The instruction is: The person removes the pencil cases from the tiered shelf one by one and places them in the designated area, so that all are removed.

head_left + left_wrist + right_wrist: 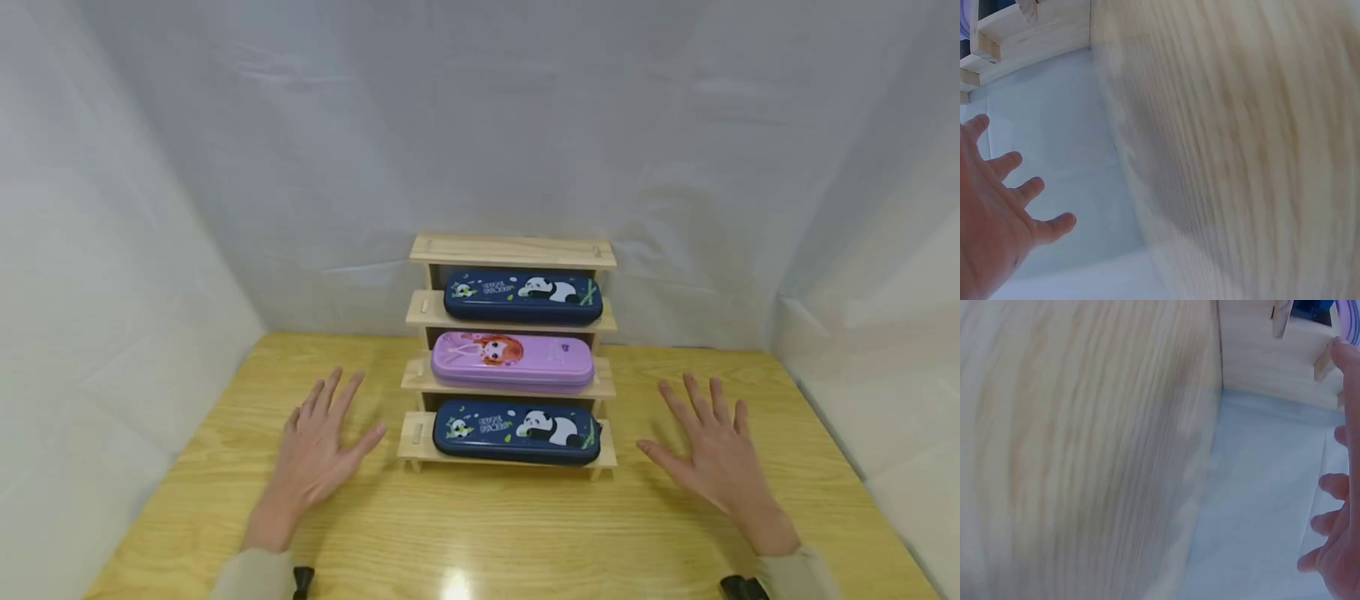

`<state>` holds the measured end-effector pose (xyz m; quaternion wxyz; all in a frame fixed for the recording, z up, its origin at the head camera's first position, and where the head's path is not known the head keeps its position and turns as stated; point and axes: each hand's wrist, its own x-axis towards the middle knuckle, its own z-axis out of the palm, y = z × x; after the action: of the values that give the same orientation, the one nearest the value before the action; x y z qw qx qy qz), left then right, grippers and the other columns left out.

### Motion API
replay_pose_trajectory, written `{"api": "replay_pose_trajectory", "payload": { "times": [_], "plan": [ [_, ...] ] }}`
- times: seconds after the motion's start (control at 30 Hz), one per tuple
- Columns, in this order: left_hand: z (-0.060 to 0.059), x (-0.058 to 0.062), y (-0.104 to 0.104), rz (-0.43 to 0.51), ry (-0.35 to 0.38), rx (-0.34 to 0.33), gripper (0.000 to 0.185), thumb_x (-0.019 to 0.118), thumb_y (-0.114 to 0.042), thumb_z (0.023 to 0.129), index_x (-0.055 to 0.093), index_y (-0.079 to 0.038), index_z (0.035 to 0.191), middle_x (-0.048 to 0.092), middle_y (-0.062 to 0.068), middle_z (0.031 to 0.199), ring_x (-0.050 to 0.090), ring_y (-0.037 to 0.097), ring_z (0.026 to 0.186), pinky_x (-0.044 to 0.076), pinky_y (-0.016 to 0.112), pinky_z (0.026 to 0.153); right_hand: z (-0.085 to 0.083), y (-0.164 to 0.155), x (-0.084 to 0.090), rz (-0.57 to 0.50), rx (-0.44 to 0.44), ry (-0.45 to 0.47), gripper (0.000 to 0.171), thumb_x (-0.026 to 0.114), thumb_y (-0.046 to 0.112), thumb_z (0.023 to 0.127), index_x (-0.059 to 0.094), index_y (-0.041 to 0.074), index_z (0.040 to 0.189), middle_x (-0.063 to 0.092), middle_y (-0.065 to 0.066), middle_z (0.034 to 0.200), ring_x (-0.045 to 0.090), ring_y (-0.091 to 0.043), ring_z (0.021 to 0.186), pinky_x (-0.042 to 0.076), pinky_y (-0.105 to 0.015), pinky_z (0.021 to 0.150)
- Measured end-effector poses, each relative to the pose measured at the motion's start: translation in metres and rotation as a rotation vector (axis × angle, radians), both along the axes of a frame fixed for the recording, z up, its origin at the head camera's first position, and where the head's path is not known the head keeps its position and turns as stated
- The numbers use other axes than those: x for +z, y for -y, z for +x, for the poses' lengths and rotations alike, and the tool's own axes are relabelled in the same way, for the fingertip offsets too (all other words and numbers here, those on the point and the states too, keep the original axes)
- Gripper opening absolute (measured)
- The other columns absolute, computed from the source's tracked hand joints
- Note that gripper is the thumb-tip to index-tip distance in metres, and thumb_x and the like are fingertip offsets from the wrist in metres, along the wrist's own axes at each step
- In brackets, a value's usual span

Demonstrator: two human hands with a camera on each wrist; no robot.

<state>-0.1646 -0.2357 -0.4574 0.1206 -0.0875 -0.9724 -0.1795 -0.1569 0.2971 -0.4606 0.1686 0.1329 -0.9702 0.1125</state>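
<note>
A wooden tiered rack [513, 250] stands on the table between my hands. On its lowest shelf lies a dark blue panda pencil case [495, 446]; a purple pencil case [551, 354] with a red-haired cartoon girl fills the middle shelf. Higher up, another dark blue panda pencil case [517, 310] lies below the bare top board. My left hand [318, 450], fingers spread, is left of the rack and holds nothing. To the right, my right hand [712, 454] is likewise spread and holds nothing. Both wrist views show the fingers apart from the rack's side.
The wooden table [465, 533] reaches back to a white cloth backdrop [517, 125]. Similar white cloth walls the left side [105, 275] and the right side [885, 275]. A dark strap end [302, 579] shows by the left sleeve [255, 575].
</note>
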Motion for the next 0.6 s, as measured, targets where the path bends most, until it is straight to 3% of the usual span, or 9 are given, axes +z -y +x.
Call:
{"api": "replay_pose_trajectory", "payload": {
  "times": [0.3, 0.47, 0.6],
  "plan": [
    [-0.013, 0.001, -0.014, 0.264, -0.008, -0.068, 0.071, 0.059, -0.050, 0.100, 0.031, -0.026, 0.161, 0.034, 0.017, 0.164, 0.041, 0.046, 0.142, 0.036, 0.076, 0.105, -0.004, 0.024, -0.003, -0.137, 0.165, -0.108, 0.088, 0.081, 0.047, 0.082, 0.042, 0.024, 0.157, 0.044, -0.022, 0.158, 0.039, -0.053, 0.143, 0.027, -0.079, 0.111],
    [-0.023, 0.002, -0.023, 0.433, -0.056, -0.100, 0.061, 0.067, -0.038, 0.098, 0.046, -0.021, 0.152, 0.049, 0.014, 0.153, 0.054, 0.037, 0.131, 0.045, 0.065, 0.102, -0.008, 0.035, -0.006, -0.170, 0.235, -0.195, 0.085, 0.079, 0.053, 0.082, 0.048, 0.020, 0.154, 0.052, -0.020, 0.152, 0.048, -0.050, 0.137, 0.033, -0.076, 0.108],
    [-0.032, 0.003, -0.029, 0.572, -0.074, -0.142, 0.053, 0.072, -0.030, 0.096, 0.056, -0.015, 0.144, 0.057, 0.013, 0.146, 0.060, 0.036, 0.125, 0.050, 0.060, 0.101, -0.012, 0.042, -0.009, -0.197, 0.294, -0.261, 0.079, 0.072, 0.059, 0.087, 0.053, 0.014, 0.149, 0.058, -0.019, 0.144, 0.054, -0.045, 0.131, 0.043, -0.067, 0.105]
  ]
}}
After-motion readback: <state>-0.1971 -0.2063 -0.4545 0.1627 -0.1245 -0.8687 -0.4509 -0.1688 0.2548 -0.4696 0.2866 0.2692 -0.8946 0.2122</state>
